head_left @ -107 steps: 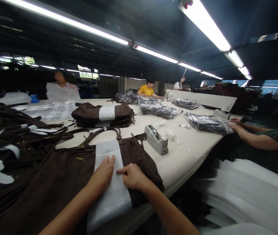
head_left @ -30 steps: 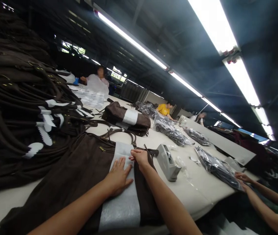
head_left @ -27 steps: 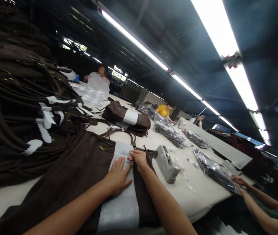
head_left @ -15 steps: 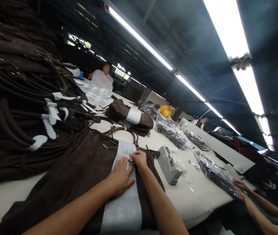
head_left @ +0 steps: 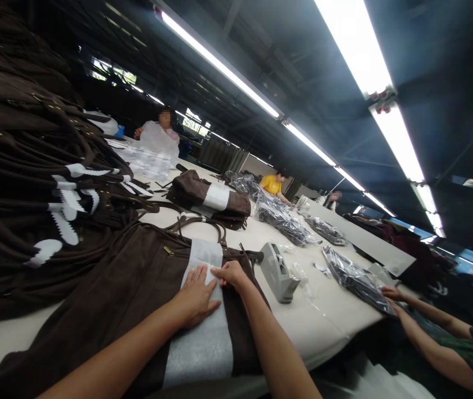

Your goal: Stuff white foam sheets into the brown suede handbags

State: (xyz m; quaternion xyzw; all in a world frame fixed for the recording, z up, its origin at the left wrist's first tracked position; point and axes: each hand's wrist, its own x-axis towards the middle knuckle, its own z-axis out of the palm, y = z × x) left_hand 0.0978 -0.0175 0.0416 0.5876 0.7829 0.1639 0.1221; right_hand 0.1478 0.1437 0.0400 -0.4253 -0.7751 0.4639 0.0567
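**Obstructed, Cropped and Unresolved Items**

The left hand (head_left: 197, 296) covers part of the white strip (head_left: 203, 354). Right hand (head_left: 230, 275): contents between thumb and finger cannot be determined. The left forearm (head_left: 128, 349) hides part of the brown bag (head_left: 123, 277) and is cropped by the lower edge. The bag pile (head_left: 7, 138) extends past the left edge. White sheets (head_left: 386, 382), lower right: blurred, cropped. Distant yellow-shirted worker (head_left: 271, 184): object in hand too small to identify.

A brown bag (head_left: 132, 277) lies flat on the table (head_left: 323, 316), a white strip (head_left: 201, 349) across it.
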